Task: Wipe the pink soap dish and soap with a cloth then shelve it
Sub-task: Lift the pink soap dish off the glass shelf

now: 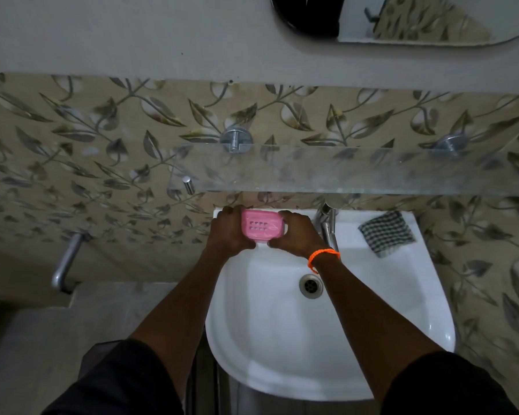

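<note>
Right now a person stands at the white sink point(372, 339), under the glass shelf point(357, 172) on the leafy wall. Both hands are at the back left corner of the sink. The left hand point(226, 232) curls round one end of the pink soap dish point(261, 226), and the right hand point(297, 235) curls round the other end. I cannot tell if the soap is in it. The checked cloth point(387, 233) lies on the sink's right side, past the tap point(328, 223), and no hand touches it. I think the wiping comes next, so one hand must let go and fetch the cloth.
</note>
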